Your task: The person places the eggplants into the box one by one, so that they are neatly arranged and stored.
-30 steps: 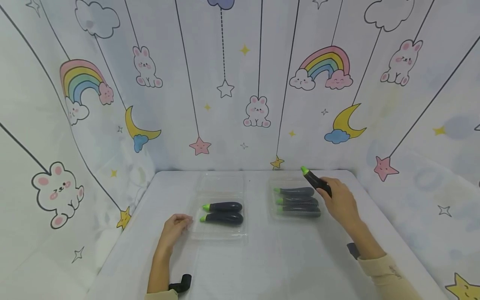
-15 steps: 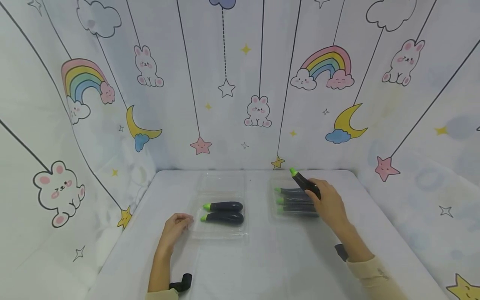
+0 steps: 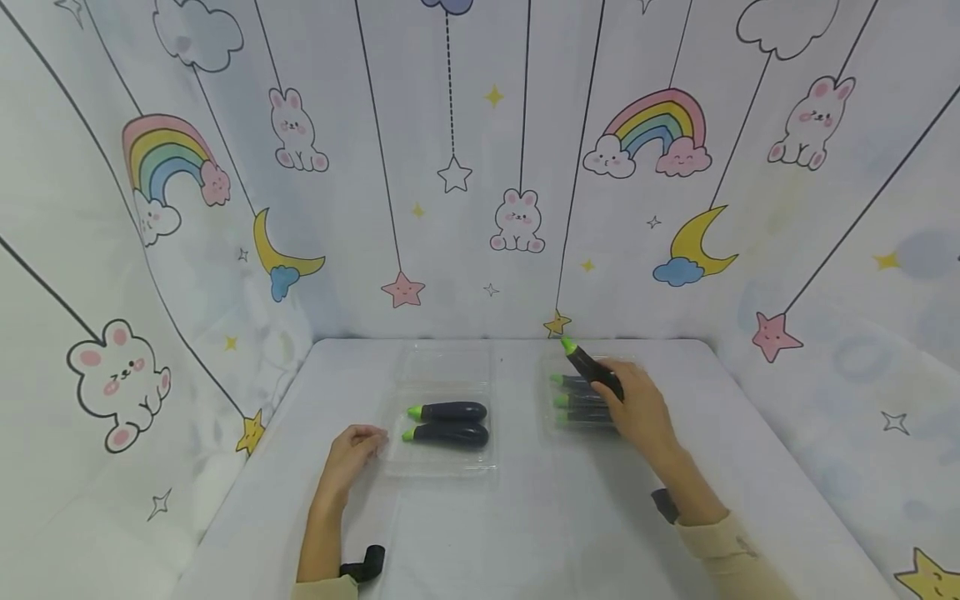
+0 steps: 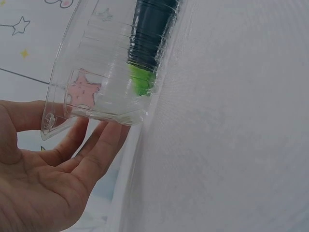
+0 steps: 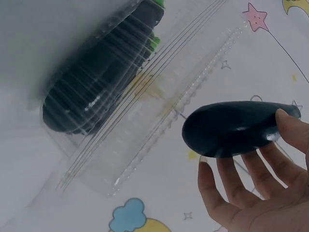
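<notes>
My right hand holds an eggplant by its fat end, raised over the right clear plastic box. Its bright green stem points up and to the left. In the right wrist view the thumb lies on the dark eggplant from above and the fingers support it from below. Several more eggplants lie in that right box, partly hidden by my hand. My left hand pinches the left rim of the left clear plastic box, thumb at the flange and fingers against its end wall.
Two eggplants lie side by side in the left box, stems to the left. Its clear lid stands open behind it. Both boxes rest on a white-covered table, and a printed cloth rises behind and beside it.
My right hand has moved left with the eggplant, from the right side of the right box to over it. The left hand has stayed at the left box.
</notes>
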Tool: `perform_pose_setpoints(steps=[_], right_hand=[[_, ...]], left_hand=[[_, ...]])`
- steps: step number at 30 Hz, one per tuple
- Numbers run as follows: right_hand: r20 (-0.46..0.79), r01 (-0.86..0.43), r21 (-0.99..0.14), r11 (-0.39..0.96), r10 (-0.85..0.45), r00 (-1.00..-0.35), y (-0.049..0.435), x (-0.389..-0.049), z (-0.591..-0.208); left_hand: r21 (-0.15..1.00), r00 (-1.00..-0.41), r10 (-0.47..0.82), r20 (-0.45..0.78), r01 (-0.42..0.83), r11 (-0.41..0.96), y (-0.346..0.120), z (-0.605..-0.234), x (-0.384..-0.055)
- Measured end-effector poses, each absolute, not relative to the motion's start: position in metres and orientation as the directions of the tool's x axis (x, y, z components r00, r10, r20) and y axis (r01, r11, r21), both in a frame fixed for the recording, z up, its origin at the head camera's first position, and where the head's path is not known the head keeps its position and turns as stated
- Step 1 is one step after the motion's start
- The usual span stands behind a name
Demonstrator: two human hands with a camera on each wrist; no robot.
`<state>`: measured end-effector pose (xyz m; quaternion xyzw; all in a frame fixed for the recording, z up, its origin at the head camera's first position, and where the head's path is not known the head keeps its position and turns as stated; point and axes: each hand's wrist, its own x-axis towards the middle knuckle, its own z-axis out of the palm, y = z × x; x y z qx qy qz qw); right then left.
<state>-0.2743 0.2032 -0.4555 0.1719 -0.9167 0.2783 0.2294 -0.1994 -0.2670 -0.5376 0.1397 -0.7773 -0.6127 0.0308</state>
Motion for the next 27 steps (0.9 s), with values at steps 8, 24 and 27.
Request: perform_pose_setpoints(steps=[8, 24, 27], right_hand=[[0.531, -0.471, -0.448, 0.76, -0.198, -0.824, 0.184, -0.274, -0.458], [0.461, -0.457, -0.512, 0.727, -0.217, -0.861, 0.145, -0.268, -0.455], [0.446, -0.45, -0.513, 0.731, -0.221, -0.868, 0.137, -0.269, -0.457]], left_hand=[[0.96, -0.959, -0.255, -0.127, -0.183, 0.211, -0.269, -0.538, -0.199], [0.961, -0.955, -0.269, -0.128, -0.186, 0.204, -0.267, -0.539, -0.203], [0.961, -0.956, -0.266, -0.123, -0.182, 0.209, -0.267, -0.539, -0.203]])
